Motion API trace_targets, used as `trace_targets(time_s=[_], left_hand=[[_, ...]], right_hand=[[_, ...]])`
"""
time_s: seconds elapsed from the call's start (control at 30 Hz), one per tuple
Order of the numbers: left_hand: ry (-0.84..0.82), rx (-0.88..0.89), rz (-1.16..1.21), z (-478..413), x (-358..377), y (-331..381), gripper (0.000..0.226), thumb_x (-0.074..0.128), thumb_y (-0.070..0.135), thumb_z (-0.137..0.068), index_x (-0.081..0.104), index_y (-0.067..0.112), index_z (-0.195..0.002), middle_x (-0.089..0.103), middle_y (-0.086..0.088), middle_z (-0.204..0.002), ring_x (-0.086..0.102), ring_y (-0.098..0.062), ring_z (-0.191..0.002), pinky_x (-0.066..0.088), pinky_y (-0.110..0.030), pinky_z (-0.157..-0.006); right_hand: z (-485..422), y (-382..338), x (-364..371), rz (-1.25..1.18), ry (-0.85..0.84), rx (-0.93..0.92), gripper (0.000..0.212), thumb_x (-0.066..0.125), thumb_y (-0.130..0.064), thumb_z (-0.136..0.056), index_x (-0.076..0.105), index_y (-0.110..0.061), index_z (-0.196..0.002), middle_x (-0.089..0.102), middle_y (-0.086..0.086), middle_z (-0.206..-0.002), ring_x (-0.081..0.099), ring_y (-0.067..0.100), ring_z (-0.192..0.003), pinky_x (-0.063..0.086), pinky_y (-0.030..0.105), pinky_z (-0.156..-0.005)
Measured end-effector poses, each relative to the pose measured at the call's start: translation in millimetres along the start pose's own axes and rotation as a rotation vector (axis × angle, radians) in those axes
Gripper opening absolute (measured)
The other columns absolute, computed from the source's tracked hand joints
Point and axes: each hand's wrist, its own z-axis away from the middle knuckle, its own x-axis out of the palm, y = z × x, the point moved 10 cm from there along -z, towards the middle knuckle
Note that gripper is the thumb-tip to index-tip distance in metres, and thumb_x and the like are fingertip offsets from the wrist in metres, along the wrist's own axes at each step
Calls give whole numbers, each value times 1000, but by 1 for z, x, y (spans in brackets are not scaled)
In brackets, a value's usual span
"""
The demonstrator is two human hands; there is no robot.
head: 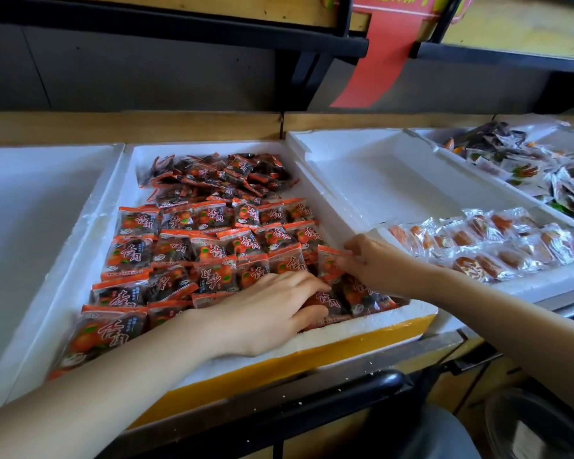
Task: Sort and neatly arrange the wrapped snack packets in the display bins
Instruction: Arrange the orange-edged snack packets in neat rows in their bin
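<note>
While the left hand (265,309) lies with relaxed fingers across the front rows (193,246) of red snacks, grasping nothing, the right hand (375,260) pinches the top edge of one red packet (328,260). That packet stands against the right wall of the foam bin (312,339), near its front right corner and touching the flat rows. At the back of the bin a loose heap (219,177) is not yet sorted.

The likely trouble is the wrappers. They look slick and overlap like tiles, so dragging the pinched packet sideways could pull its neighbours askew, or the left palm could push a whole row out of line. A pinch on the sealed edge alone may also slip. The low wall is close too — a careless flick could drop the packet among the clear-wrapped snacks (497,246) in the next bin (544,283).
</note>
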Motion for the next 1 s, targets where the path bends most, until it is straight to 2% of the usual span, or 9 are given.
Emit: trace_targets(time_s=[0.1,0.17,0.3,0.43,0.5,0.6,0.7,0.8,1.0], left_hand=[[38,-2,-76,2,-5,-2,52,26,50,-101,24,33,-151,24,15,-153,17,-5,-139,13,-24,-112],[23,-18,-124,4,-4,-5,56,25,52,-101,20,31,-153,20,13,-156,14,-5,-141,9,-26,-115],[1,-40,-143,6,-3,-11,59,23,54,-101,16,30,-154,17,10,-159,13,-6,-144,10,-27,-116],[-21,-34,-156,5,0,-11,61,22,55,-100,15,29,-155,18,10,-158,15,-8,-143,12,-28,-116],[-33,-21,-152,5,0,-11,61,22,55,-100,14,30,-155,17,11,-158,14,-8,-143,12,-28,-116],[-67,-19,-113,7,-4,-14,61,20,57,-99,13,33,-154,14,13,-158,16,-10,-144,16,-28,-115],[-11,-34,-120,6,-28,-26,60,20,58,-98,16,35,-153,13,17,-158,17,-9,-144,18,-29,-115],[133,-84,-171,0,-66,-59,55,26,54,-100,21,34,-151,18,16,-156,20,-5,-142,19,-26,-114],[284,-294,-206,-29,-128,-160,51,37,45,-102,29,27,-149,22,7,-159,23,-15,-145,23,-35,-117]], right_hand=[[-14,6,12,-12,-63,64,46,44,-38,-97,40,-3,-127,60,11,-108,61,24,-96,52,38,-85],[-22,7,16,-68,-66,47,48,46,-34,-97,34,-3,-132,56,6,-109,59,18,-91,52,35,-81],[-24,-1,14,-111,-30,-26,51,51,-26,-96,28,-9,-138,47,8,-135,53,20,-113,48,37,-95],[-17,-8,14,12,-27,-85,43,45,-31,-98,33,-15,-136,52,5,-129,54,18,-110,47,32,-94],[-12,-16,9,128,24,-142,39,39,-34,-99,38,-16,-134,51,3,-129,51,17,-111,42,24,-91],[-7,-34,-4,127,129,-260,35,37,-33,-100,41,-18,-132,49,0,-133,49,15,-117,37,20,-91],[-18,-52,-26,91,253,-341,32,38,-32,-99,44,-18,-127,52,-2,-129,53,15,-111,39,22,-89],[-45,-70,-39,73,311,-405,29,39,-29,-100,45,-15,-125,52,-1,-128,53,16,-111,39,21,-92],[-144,-84,-16,144,201,-379,40,40,-27,-100,37,-12,-136,40,4,-136,43,21,-124,37,34,-104]])
